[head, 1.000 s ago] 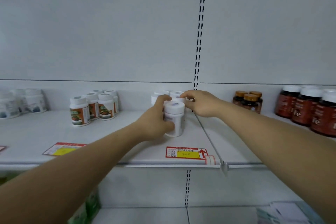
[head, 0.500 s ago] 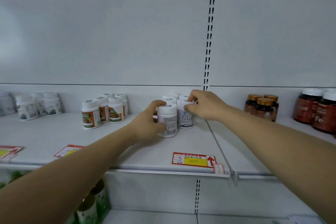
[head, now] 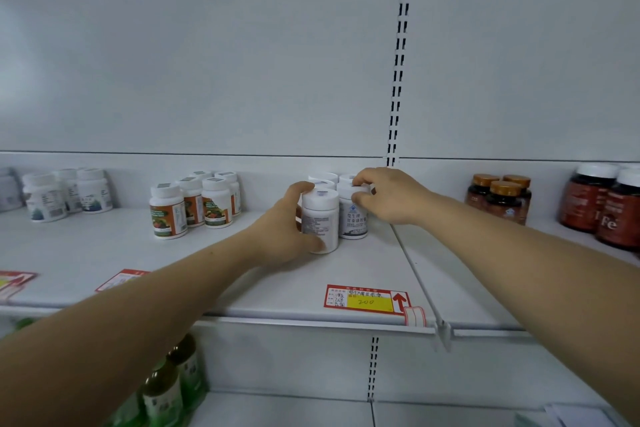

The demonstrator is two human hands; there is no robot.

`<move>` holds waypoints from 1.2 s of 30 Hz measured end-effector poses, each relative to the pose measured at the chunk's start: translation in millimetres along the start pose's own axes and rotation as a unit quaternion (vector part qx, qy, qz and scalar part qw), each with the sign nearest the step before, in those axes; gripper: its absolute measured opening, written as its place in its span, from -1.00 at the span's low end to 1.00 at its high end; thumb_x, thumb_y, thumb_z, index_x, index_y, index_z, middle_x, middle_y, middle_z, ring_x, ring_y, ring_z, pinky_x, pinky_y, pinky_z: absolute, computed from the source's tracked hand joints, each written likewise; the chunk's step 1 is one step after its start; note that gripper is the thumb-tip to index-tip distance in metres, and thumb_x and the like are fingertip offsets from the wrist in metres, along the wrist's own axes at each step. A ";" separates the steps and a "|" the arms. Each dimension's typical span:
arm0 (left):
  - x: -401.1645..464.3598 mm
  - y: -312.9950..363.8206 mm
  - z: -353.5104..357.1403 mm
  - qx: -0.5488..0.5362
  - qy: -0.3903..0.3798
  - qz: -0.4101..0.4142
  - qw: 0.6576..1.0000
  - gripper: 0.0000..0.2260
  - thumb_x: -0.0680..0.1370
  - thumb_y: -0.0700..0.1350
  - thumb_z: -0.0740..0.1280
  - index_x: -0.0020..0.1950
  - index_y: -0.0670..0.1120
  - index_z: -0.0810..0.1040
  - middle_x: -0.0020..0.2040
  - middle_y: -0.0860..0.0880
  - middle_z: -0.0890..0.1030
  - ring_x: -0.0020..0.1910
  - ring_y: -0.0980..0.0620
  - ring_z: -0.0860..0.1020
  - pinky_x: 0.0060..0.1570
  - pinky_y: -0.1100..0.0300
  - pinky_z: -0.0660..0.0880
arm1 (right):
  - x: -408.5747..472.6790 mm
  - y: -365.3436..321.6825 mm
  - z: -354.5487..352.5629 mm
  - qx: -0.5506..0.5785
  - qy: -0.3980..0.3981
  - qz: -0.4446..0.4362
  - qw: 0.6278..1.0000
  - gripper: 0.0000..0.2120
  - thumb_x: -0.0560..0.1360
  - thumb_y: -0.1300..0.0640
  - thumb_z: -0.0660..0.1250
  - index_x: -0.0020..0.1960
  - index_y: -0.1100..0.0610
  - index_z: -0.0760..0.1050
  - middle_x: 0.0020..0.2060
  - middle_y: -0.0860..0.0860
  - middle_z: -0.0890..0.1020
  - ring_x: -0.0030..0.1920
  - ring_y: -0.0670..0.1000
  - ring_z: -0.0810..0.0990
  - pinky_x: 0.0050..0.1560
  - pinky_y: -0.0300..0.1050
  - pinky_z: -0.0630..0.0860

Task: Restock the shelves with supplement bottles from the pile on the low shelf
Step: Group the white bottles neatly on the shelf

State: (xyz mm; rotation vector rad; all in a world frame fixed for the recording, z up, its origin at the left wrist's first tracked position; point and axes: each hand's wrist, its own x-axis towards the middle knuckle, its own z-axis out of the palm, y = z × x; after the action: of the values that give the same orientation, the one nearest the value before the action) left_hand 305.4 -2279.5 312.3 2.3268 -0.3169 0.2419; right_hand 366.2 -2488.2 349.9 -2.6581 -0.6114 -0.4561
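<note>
A: Left hand (head: 287, 236) is wrapped round a white plastic supplement bottle with a white cap (head: 320, 220), thumb low on the front, fingers curled over the far side near the cap. Bottle stands upright on the white metal shelf (head: 242, 288), base down.

B: And the other?

A: Right hand (head: 391, 198) pinches the cap of a second white bottle with blue print on its label (head: 354, 218), thumb in front, fingers over the top. The two bottles stand touching, side by side. Behind them, two more white caps (head: 332, 178) of the same sort.

B: Why both hands at once?

A: My guess: squaring up the front row, one bottle steadied while the other is nudged flush. They sit straight behind the red-and-yellow price tag (head: 363, 300) at the shelf edge, so that looks like their slot.

B: Labels forward?

A: The right one, yes. The left shows small print and may want a turn.

B: Neighbours?

A: White bottles with orange-green labels (head: 194, 206) well apart to the left; amber bottles with gold caps (head: 498, 198) to the right.
</note>
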 end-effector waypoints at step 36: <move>10.3 -11.5 -4.5 -0.033 0.000 0.015 0.999 -0.17 0.30 -0.11 0.55 0.39 0.19 0.11 0.34 0.03 0.31 0.16 0.09 0.40 -0.03 0.30 0.38 | 7.7 3.2 16.9 0.049 0.003 0.016 0.999 -0.55 0.45 -0.12 0.36 0.30 -0.08 0.37 0.13 -0.05 0.33 0.13 0.00 0.41 0.05 -0.19 0.27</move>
State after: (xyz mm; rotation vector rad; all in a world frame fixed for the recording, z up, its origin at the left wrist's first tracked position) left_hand 318.3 -2270.0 310.4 2.2591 -0.3538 0.2431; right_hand 378.1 -2481.1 337.1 -2.5693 -0.5751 -0.4134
